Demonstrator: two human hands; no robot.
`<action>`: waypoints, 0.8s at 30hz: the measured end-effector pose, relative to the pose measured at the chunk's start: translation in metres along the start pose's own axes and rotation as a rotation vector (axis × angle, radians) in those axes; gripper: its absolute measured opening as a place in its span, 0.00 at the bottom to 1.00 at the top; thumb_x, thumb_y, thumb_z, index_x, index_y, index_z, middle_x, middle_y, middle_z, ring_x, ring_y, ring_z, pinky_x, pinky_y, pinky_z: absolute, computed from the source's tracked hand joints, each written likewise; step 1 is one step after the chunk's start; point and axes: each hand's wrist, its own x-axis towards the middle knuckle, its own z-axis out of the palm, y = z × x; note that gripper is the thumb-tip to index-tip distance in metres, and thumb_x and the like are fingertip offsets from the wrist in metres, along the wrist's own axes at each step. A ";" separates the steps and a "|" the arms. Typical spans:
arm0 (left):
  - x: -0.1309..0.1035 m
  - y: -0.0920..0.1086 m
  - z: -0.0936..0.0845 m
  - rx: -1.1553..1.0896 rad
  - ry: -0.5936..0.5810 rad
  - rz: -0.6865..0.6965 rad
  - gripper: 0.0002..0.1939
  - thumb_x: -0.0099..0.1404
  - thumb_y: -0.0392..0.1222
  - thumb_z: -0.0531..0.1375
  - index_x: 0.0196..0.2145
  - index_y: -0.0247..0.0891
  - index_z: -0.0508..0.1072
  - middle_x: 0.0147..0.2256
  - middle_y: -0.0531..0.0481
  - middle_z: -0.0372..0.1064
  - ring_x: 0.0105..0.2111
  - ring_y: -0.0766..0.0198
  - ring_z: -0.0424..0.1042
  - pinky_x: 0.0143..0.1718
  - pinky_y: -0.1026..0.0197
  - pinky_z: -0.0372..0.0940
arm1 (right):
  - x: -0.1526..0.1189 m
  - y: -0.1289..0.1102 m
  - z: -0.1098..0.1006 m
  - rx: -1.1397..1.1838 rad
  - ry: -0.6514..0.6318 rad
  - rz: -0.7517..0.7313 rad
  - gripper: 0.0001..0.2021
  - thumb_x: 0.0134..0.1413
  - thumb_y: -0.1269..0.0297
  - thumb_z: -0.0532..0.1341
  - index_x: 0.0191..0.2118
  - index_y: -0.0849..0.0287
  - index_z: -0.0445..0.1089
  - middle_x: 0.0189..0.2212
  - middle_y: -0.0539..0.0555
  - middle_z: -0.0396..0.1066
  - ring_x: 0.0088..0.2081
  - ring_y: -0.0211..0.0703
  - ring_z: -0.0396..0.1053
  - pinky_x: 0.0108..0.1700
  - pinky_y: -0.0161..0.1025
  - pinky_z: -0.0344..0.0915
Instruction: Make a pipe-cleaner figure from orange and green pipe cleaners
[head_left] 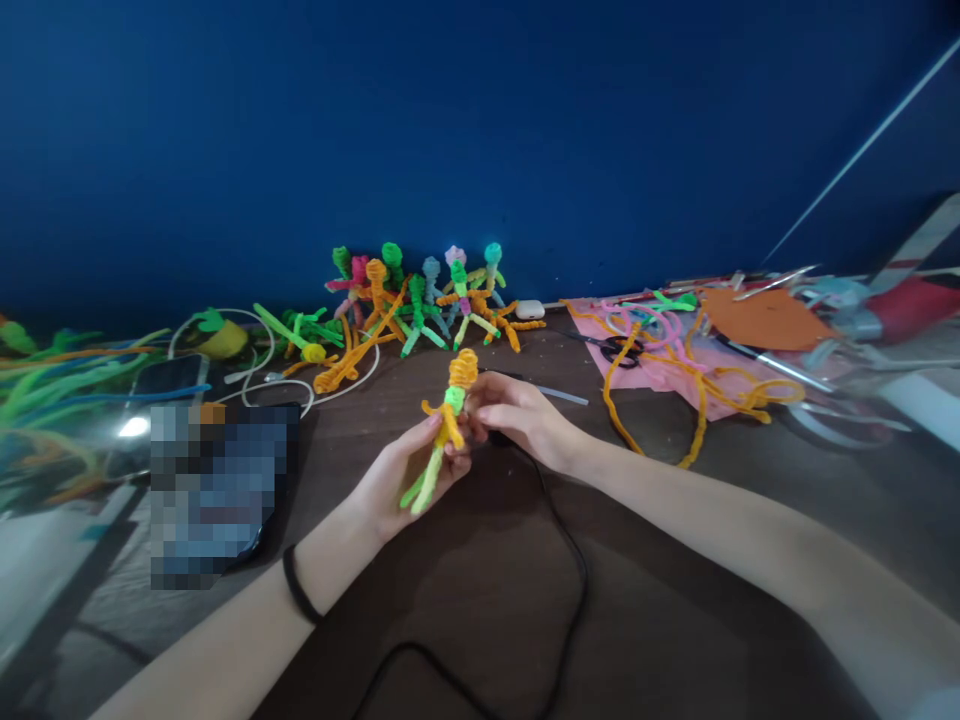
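Note:
A small pipe-cleaner figure (454, 398) has a coiled orange head, a green and yellow body, orange arms and light green legs. My left hand (409, 468) grips it around the body and legs, tilted above the table. My right hand (521, 415) is at the figure's head and upper body, its bent fingers closed against the far side. Those fingertips are partly hidden by the figure. Behind the right hand, a translucent stick (564, 395) lies on the table. A black cable (577, 560) runs from under the right hand toward the near edge.
Several finished pipe-cleaner figures (418, 312) stand along the blue wall (480, 120). Orange pipe cleaners (701, 400), scissors (622, 350) and pink sheets (592, 325) lie right. Left are a phone (161, 390), a blurred-out dark object (225, 500), a white cable (281, 385) and green pipe cleaners (60, 390).

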 end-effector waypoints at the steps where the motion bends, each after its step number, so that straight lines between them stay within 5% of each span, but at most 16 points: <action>1: 0.000 0.000 0.000 0.071 0.033 0.035 0.05 0.56 0.34 0.58 0.29 0.30 0.72 0.24 0.49 0.66 0.23 0.72 0.65 0.28 0.69 0.65 | 0.001 0.000 -0.001 0.005 -0.002 0.007 0.06 0.47 0.70 0.56 0.34 0.61 0.63 0.24 0.47 0.63 0.25 0.32 0.62 0.29 0.32 0.59; 7: 0.000 -0.004 0.002 0.454 0.271 0.285 0.06 0.48 0.38 0.64 0.24 0.33 0.72 0.20 0.52 0.67 0.21 0.72 0.66 0.25 0.71 0.63 | 0.002 0.000 0.001 -0.126 0.006 0.051 0.05 0.51 0.65 0.55 0.32 0.62 0.62 0.22 0.46 0.62 0.22 0.31 0.61 0.24 0.31 0.59; 12: -0.002 -0.004 0.003 0.612 0.387 0.422 0.06 0.47 0.38 0.63 0.21 0.33 0.71 0.17 0.54 0.66 0.16 0.73 0.62 0.18 0.71 0.57 | -0.002 -0.005 0.011 -0.254 -0.023 0.041 0.13 0.45 0.66 0.62 0.37 0.60 0.59 0.26 0.47 0.63 0.25 0.32 0.63 0.25 0.31 0.61; 17: -0.005 -0.006 0.003 0.712 0.389 0.480 0.05 0.49 0.37 0.62 0.21 0.32 0.70 0.17 0.53 0.66 0.18 0.72 0.63 0.19 0.70 0.57 | -0.003 -0.010 0.019 -0.356 -0.005 0.022 0.10 0.45 0.72 0.61 0.34 0.60 0.59 0.23 0.45 0.61 0.22 0.30 0.61 0.24 0.30 0.60; 24: -0.007 -0.005 0.002 0.705 0.306 0.351 0.07 0.52 0.39 0.59 0.21 0.32 0.70 0.18 0.52 0.65 0.18 0.70 0.63 0.20 0.69 0.58 | -0.002 -0.009 0.015 -0.431 -0.024 -0.015 0.07 0.47 0.72 0.58 0.34 0.61 0.60 0.23 0.47 0.65 0.25 0.32 0.64 0.29 0.32 0.62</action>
